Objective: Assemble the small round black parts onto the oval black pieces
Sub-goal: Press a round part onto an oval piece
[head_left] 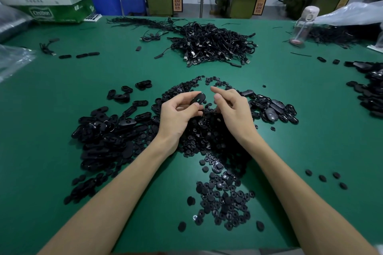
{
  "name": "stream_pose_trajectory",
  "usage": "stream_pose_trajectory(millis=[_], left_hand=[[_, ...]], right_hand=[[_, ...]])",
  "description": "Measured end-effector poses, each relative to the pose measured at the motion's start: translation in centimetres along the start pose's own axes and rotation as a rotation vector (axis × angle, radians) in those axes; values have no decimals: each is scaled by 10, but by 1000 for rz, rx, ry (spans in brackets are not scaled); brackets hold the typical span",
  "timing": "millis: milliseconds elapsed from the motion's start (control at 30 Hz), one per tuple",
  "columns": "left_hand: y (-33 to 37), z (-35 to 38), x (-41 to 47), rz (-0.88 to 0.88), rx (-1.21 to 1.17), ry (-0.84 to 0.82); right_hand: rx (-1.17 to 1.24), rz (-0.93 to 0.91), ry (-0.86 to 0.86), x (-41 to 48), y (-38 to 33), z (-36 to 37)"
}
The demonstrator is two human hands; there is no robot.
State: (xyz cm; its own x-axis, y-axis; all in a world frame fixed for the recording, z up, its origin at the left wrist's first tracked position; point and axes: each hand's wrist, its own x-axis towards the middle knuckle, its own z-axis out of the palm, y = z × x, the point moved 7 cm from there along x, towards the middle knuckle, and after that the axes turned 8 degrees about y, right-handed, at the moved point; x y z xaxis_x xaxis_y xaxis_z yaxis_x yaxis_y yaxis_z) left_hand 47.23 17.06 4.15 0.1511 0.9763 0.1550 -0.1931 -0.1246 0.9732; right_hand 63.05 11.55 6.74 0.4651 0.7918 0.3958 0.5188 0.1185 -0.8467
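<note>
My left hand (178, 113) pinches an oval black piece (198, 98) with a slot in it, lifted above the table. Just to its right, my right hand (232, 107) hovers with index finger and thumb stretched forward and nothing visible between them. Under both hands lies a heap of small round black parts (209, 130), which runs on toward me as a second patch (223, 196). A big pile of oval black pieces (107, 136) lies left of my left wrist. More oval pieces (273, 107) lie right of my right hand.
On the green table (51, 93) a tangle of black cables (211, 41) sits at the back centre. A clear water bottle (302, 25) stands back right, a cardboard box (47, 0) back left. More oval pieces (371, 89) crowd the right edge. Plastic bags lie at both sides.
</note>
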Motion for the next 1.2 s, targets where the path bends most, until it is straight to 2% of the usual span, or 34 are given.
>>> stream_pose_trajectory(millis=[233,400,567,700,833,1200], left_hand=[[0,-1,1,15,-3,19],[-1,-2,1,16,19,28],[1,1,1,31,56,22],[2,2,0,38,76,10],[1,2,-1,33,72,8],[-1,0,1,51,49,22]], right_hand=[[269,27,-42,-6,-6,2],[359,33,-71,-8,-9,5],[336,21,-92,-7,-7,7],[212,-33,-59,-7,-7,7],[228,-41,-75,-9,-9,8],[190,-10,16,-9,-4,4]])
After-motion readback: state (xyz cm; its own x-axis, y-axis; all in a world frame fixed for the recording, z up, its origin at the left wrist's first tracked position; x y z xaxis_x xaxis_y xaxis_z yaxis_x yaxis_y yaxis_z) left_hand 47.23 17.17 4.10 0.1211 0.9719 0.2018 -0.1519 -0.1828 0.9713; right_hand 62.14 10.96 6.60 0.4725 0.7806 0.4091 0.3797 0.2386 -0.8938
